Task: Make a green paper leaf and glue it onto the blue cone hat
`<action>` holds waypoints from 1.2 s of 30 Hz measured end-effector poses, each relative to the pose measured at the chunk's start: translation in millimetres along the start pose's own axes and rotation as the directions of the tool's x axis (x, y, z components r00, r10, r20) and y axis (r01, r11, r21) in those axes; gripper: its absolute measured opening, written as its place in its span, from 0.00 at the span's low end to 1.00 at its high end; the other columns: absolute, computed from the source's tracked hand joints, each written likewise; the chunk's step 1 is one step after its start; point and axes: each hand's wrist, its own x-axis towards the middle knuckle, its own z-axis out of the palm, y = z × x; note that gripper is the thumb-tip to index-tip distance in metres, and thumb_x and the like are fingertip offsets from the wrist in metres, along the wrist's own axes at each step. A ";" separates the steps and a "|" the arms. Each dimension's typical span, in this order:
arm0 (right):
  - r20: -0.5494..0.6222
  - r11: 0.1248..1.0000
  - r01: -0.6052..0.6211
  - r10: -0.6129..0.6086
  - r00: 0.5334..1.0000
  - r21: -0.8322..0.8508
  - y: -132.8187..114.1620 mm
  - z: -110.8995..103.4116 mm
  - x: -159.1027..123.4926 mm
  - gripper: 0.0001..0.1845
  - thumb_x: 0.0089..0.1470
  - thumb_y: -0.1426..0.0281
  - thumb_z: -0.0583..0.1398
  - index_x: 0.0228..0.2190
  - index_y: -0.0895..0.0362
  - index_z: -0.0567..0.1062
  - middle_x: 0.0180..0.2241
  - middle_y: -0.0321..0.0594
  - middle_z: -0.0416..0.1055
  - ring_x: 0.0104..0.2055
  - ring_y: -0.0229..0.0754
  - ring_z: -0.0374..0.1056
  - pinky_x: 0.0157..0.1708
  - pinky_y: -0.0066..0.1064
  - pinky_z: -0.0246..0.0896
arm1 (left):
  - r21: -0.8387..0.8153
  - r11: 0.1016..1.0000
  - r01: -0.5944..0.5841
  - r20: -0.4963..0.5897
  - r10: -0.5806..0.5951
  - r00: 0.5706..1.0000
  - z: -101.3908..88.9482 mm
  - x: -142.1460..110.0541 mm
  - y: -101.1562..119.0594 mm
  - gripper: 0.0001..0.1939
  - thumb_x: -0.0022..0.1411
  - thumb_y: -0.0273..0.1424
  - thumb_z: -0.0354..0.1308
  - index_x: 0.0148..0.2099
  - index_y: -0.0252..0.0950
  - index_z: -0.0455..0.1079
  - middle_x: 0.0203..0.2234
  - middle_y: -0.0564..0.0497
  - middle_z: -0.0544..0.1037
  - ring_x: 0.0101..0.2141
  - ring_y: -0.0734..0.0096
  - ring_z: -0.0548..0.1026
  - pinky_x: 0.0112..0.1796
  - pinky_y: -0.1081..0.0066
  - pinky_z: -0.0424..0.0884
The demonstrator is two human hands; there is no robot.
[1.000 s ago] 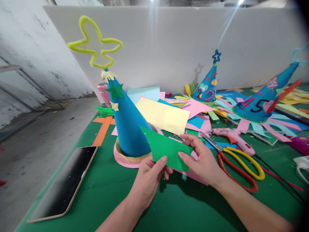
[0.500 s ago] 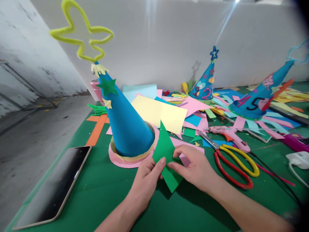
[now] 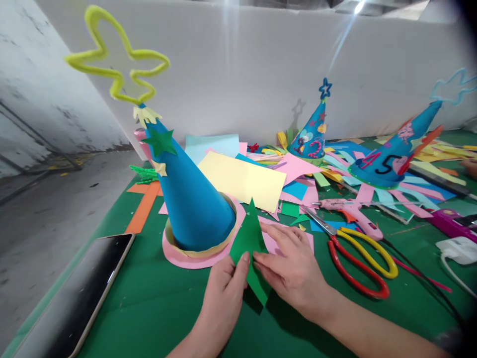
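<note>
Between my hands is a piece of green paper (image 3: 249, 238), pointed at the top and creased down its middle. My left hand (image 3: 228, 283) is closed on its lower left side, thumb on the front. On the right side, my right hand (image 3: 288, 266) pinches the paper near the crease, its fingers partly hiding that edge. Just behind stands a blue paper cone hat (image 3: 190, 199) with a pink and cream brim, a green star (image 3: 163, 142) and small cream stars on it. A yellow fuzzy-wire star (image 3: 132, 57) tops the cone.
Scissors (image 3: 357, 263) with red and yellow handles and a pink glue gun (image 3: 354, 211) lie to the right. A phone (image 3: 78, 298) is at left. Cream paper (image 3: 242, 179) and scraps lie behind, with two decorated cone hats, one blue (image 3: 309, 139), one numbered (image 3: 395, 154).
My right hand has shifted along the green paper, with its fingers now flatter against the right side. The paper looks narrower and more folded. The view has tilted slightly upward.
</note>
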 end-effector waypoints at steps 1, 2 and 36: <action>-0.008 1.000 0.006 -0.006 1.000 0.008 -0.7 0.8 0.3 0.08 0.54 0.70 0.56 0.32 0.52 0.75 0.53 0.46 0.63 0.52 0.48 0.59 0.44 0.43 0.52 | -0.002 1.000 0.004 -0.006 -0.004 1.000 0.2 -0.1 0.2 0.18 0.57 0.39 0.51 0.20 0.37 0.53 0.14 0.59 0.53 0.17 0.78 0.51 0.18 0.75 0.47; -0.016 1.000 0.011 -0.010 1.000 0.012 -1.4 1.6 0.5 0.08 0.54 0.71 0.56 0.31 0.53 0.75 0.54 0.46 0.62 0.52 0.48 0.60 0.44 0.44 0.52 | -0.005 1.000 0.003 -0.011 -0.003 1.000 0.5 -0.3 0.7 0.18 0.56 0.38 0.51 0.20 0.37 0.53 0.14 0.59 0.53 0.17 0.78 0.51 0.18 0.75 0.47; 0.174 0.839 -0.449 0.414 0.893 0.306 5.5 -0.2 7.8 0.09 0.46 0.64 0.60 0.23 0.55 0.66 0.22 0.34 0.67 0.24 0.37 0.63 0.25 0.28 0.60 | -0.224 0.974 -0.021 0.090 0.042 0.995 -2.4 1.1 6.5 0.07 0.55 0.32 0.57 0.28 0.35 0.71 0.23 0.53 0.70 0.27 0.70 0.65 0.32 0.73 0.62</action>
